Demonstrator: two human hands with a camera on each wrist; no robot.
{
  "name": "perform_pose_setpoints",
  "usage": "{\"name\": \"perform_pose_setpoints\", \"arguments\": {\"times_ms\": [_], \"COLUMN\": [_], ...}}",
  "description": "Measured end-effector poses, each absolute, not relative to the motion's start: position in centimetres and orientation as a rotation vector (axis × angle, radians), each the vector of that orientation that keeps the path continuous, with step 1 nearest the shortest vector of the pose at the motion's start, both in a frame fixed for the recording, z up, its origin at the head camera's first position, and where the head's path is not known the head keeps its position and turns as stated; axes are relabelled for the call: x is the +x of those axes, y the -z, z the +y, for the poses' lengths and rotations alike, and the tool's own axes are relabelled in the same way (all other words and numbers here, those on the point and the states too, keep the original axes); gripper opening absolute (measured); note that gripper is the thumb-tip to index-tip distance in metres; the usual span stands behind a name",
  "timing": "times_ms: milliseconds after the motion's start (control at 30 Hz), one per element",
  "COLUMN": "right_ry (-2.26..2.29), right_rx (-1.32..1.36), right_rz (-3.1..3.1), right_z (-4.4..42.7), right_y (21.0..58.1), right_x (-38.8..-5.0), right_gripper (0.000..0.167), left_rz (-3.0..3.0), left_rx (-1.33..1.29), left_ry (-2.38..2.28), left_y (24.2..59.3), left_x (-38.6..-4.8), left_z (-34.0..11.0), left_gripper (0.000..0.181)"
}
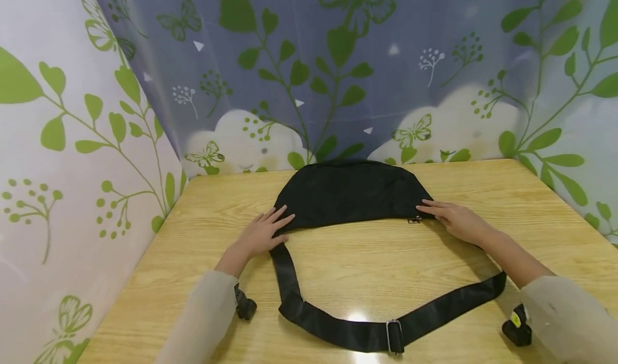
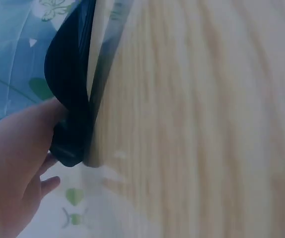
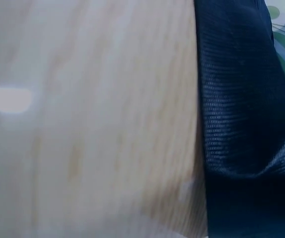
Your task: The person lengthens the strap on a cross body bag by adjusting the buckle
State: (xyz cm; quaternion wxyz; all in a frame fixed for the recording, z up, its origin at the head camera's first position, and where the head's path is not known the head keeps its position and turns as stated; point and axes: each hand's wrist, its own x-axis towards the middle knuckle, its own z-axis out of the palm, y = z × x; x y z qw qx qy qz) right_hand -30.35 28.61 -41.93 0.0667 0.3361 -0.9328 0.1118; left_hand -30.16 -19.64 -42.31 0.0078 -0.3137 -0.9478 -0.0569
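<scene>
A black waist bag (image 1: 354, 195) lies flat at the back of the table, its strap (image 1: 338, 329) looped toward me with a metal slider buckle (image 1: 394, 336) at the front. My left hand (image 1: 260, 232) rests on the bag's left end, its fingers extended and spread. On the right end, near a small zipper pull (image 1: 414, 220), my right hand (image 1: 456, 219) touches the bag with straight fingers. In the left wrist view the left hand (image 2: 13, 163) is beside the bag's dark end. The black strap (image 3: 247, 124) fills the right of the right wrist view, where hardly any hand shows.
The wood-grain table (image 1: 193, 278) carries the bag. Behind it hangs a blue cloth (image 1: 289, 85) printed with leaves and butterflies, close to the bag's back edge. A pale printed cloth (image 1: 72, 192) borders the left side.
</scene>
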Motion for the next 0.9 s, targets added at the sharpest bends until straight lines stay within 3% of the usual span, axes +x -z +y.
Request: {"name": "perform_pose_setpoints", "arguments": {"times_ms": [200,533,900], "right_ry": [-0.318,-0.284,-0.33], "right_rx": [1.011,0.979,1.014], "right_rz": [-2.783,-2.787,-2.812], "right_z": [28.3,27.9,28.1], "right_y": [41.9,42.1,39.9], "right_x": [-30.4,-30.4,-30.4], "right_gripper": [0.049,0.051,0.044], "left_rz": [-2.888,-2.863,-2.994], "left_rx": [-1.004,-0.974,-0.888], "left_ry": [0.142,0.138,0.256], "left_y": [42.7,43.2,41.2], "left_x": [-30.8,-31.6,-31.4], "left_z": [-19.9,-19.9,-20.0], "left_gripper": [0.046,0.043,0.058]}}
